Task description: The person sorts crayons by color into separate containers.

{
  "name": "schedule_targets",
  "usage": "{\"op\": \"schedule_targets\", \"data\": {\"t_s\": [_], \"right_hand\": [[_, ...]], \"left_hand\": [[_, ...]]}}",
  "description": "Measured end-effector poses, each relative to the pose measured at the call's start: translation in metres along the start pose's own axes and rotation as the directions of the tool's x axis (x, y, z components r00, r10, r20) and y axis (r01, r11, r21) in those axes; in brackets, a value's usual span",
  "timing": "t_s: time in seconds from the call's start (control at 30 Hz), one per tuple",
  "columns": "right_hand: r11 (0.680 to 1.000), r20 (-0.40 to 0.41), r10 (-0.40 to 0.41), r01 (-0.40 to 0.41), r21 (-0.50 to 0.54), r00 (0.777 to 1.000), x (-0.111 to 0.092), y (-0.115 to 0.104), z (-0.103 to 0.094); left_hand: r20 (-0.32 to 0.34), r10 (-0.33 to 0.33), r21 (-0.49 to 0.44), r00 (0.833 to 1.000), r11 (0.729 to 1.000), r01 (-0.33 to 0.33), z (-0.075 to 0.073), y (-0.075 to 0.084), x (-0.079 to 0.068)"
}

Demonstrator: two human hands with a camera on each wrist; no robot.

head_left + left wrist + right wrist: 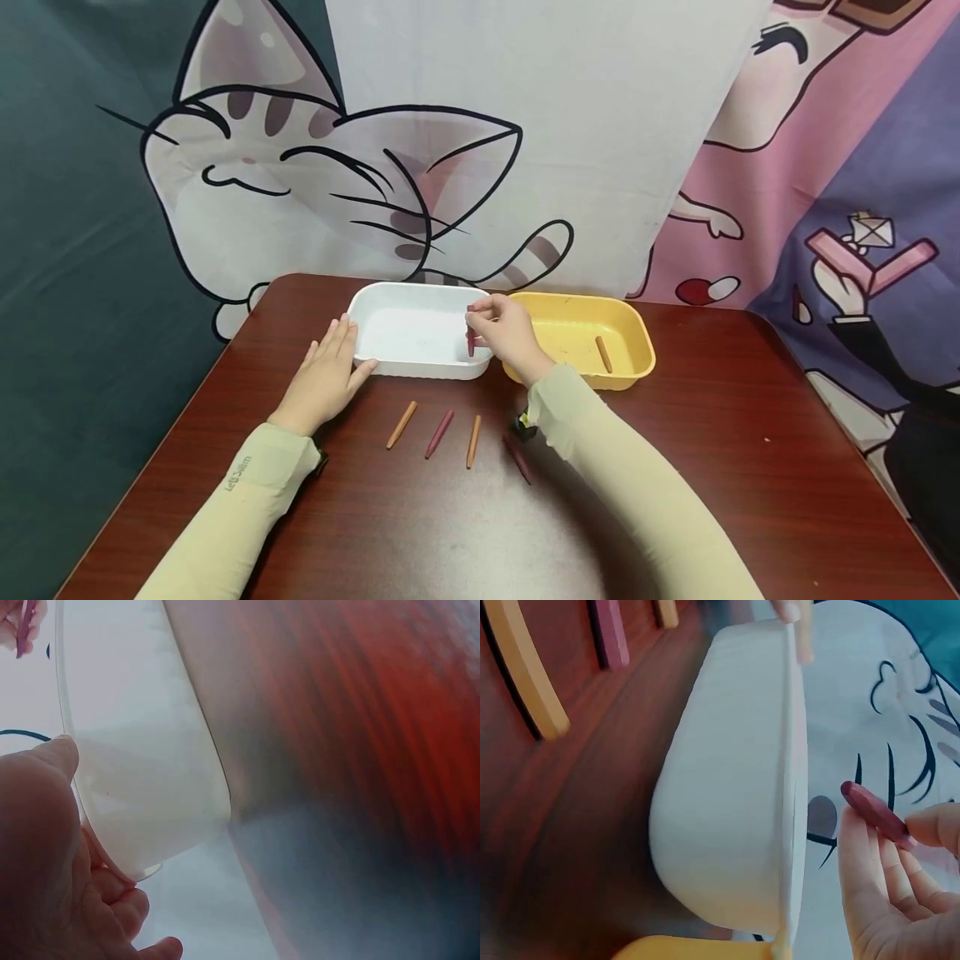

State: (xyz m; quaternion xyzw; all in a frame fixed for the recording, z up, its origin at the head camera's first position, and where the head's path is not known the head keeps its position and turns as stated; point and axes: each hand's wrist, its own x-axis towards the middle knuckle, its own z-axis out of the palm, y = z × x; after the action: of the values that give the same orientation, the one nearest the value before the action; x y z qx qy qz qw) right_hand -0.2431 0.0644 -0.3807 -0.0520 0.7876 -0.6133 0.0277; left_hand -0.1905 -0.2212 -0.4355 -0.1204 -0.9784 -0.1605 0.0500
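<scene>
My right hand (510, 333) pinches a dark red crayon (471, 330) between thumb and fingers, above the right end of the white tray (412, 368). In the right wrist view, that crayon shows its faceted sides beyond the tray's rim. My left hand (321, 379) lies with straight fingers against the left end of the white tray, the thumb touching its front rim. On the table in front of the tray lie an orange crayon (401, 425), a dark red crayon (439, 434), another orange crayon (473, 442) and another dark red crayon (517, 459), near my right sleeve.
To the right of the white tray, almost touching it, stands a yellow tray (637, 367) with an orange crayon (603, 354) inside. Both stand near the back edge of the brown wooden table (720, 467). A printed cat curtain (600, 100) hangs behind.
</scene>
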Motion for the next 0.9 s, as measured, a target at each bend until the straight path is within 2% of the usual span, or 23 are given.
{"op": "schedule_targets", "data": {"t_s": [0.1,0.2,0.3,0.4,0.57,0.67,0.77,0.9], "right_hand": [[0.99,-0.019,-0.037,0.034,-0.136,0.999,0.007,0.0,0.008],[0.962,-0.02,-0.049,0.042,-0.269,0.999,0.012,0.003,0.016],[0.899,0.003,-0.073,0.067,-0.433,0.997,0.016,0.008,0.024],[0.806,0.017,-0.111,0.1,-0.583,0.994,0.019,0.013,0.03],[0.694,0.015,-0.132,0.104,-0.712,0.991,0.021,0.019,0.04],[0.651,0.021,-0.142,0.109,-0.751,0.99,0.022,0.021,0.044],[0.646,0.016,-0.154,0.113,-0.755,0.988,0.02,0.022,0.045],[0.679,0.026,-0.17,0.136,-0.721,0.985,0.017,0.02,0.043]], "left_hand": [[-0.004,-0.001,-0.003,1.0,1.0,0.001,0.0,0.0,0.0],[-0.005,0.0,-0.007,1.0,1.0,0.0,0.0,0.0,0.0],[-0.005,-0.001,-0.008,1.0,1.0,0.001,0.0,-0.001,0.0],[-0.003,-0.002,-0.01,1.0,1.0,0.002,0.001,-0.001,0.0],[-0.001,-0.001,-0.014,1.0,1.0,0.001,0.001,-0.001,-0.001],[-0.005,-0.003,-0.011,1.0,1.0,0.003,0.001,-0.001,-0.002],[-0.002,-0.001,-0.016,1.0,1.0,0.001,0.002,-0.001,-0.002],[-0.005,0.002,-0.013,1.0,1.0,-0.002,0.001,-0.002,-0.001]]}}
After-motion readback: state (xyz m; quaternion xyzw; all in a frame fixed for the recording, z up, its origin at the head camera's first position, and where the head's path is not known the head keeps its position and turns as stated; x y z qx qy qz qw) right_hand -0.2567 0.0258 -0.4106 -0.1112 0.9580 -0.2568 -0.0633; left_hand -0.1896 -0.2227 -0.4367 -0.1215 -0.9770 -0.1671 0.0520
